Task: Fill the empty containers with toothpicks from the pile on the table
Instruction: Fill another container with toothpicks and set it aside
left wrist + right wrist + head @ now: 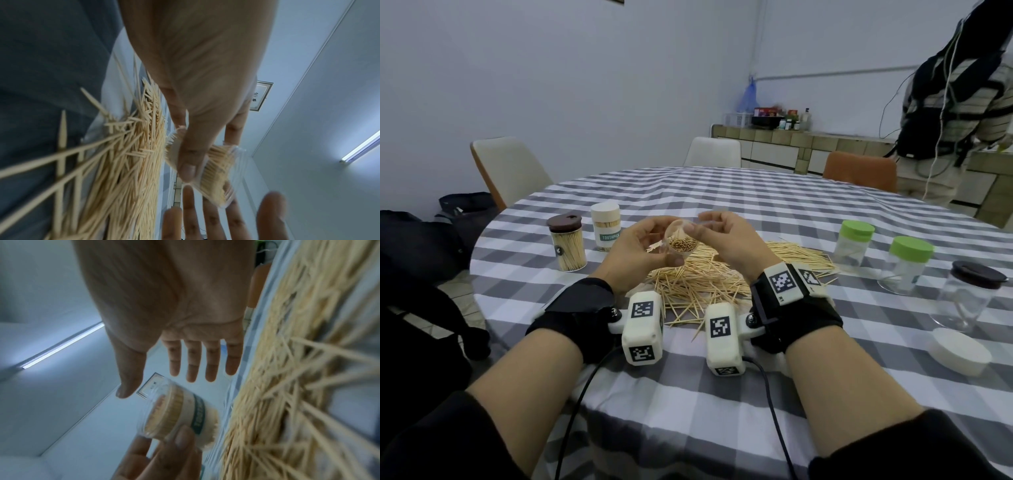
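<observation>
Container in hand: a small clear plastic container (681, 241), held in the air above the toothpick pile (709, 281), between the two hands and in front of the chest.
Grip, left: the left hand (640, 250) curls round the container wall, thumb on the near side and fingers behind; this is the holding grip.
Grip, right: the right hand (726, 240) is beside the mouth. In the head view its fingers look bent toward the rim, but in the right wrist view the fingers (193, 360) are straight and spread with nothing in them; probably it has nothing pinched, though blur keeps this uncertain.
Axis: the container is tilted, its long axis leaning toward the person, so the open mouth faces up and back at the head camera. The toothpicks inside lie along that axis.
Which hand is nearer: the right hand is just beside the mouth, on the container's right; the pile lies below both hands, under the right wrist.
Look of the container: transparent wall, a green printed band (198, 415) round it, and tightly packed pale tips showing end-on at the mouth; it looks close to full.
Surface: a round surface with a grey and white checked cloth (756, 212).
Left of the pile: two filled containers, one with a brown lid (566, 243), one with a white lid (606, 226).
Right of the pile: two green-lidded jars (880, 257) and a dark-lidded jar (969, 294), all seemingly empty, plus a loose white lid (960, 351).
</observation>
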